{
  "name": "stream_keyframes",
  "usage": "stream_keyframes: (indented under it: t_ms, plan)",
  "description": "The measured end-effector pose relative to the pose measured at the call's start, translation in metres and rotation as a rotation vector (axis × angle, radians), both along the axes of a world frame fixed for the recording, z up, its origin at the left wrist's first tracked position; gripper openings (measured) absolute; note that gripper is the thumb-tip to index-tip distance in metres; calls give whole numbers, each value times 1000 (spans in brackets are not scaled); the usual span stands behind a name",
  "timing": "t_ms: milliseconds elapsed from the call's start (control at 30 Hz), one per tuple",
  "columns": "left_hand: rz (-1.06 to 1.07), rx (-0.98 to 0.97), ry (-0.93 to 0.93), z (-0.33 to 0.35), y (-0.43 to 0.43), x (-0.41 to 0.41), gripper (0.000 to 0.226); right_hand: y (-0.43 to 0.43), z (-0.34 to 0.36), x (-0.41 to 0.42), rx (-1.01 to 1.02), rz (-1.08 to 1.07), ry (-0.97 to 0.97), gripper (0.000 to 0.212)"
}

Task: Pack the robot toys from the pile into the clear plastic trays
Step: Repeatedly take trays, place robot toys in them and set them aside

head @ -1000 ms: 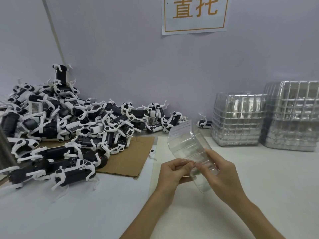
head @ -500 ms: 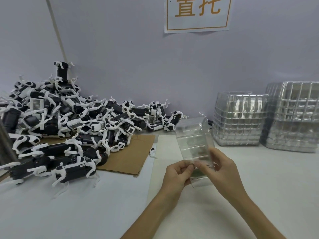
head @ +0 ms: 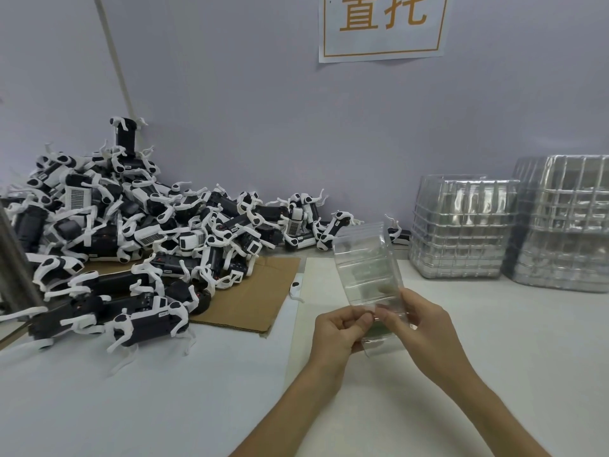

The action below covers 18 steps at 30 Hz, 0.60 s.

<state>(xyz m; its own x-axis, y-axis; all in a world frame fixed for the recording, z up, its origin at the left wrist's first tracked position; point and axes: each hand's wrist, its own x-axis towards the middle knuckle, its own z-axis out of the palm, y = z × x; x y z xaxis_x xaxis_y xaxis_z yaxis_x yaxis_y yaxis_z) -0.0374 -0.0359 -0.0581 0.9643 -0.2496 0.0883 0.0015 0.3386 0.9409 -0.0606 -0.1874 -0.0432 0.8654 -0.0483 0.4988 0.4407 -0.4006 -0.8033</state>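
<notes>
Evidently to separate nested pieces, fingertips of the left hand and right hand pinched the near edge of a clear tray, held tilted above the table. Robot toys lay piled well to the left, and spare tray stacks stood on the right.

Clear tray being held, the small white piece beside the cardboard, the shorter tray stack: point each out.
clear tray (head: 364, 258), head view, ribbed upper wall.
small white piece (head: 295, 289), head view, its middle.
shorter tray stack (head: 461, 232), head view, front face.
</notes>
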Motion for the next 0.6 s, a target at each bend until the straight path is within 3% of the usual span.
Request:
stream_keyframes:
  t_ms: [600]
  plan:
    - [-18,25,44,5,3,2,7,-2,-2,1,-11,-20,-30,21]
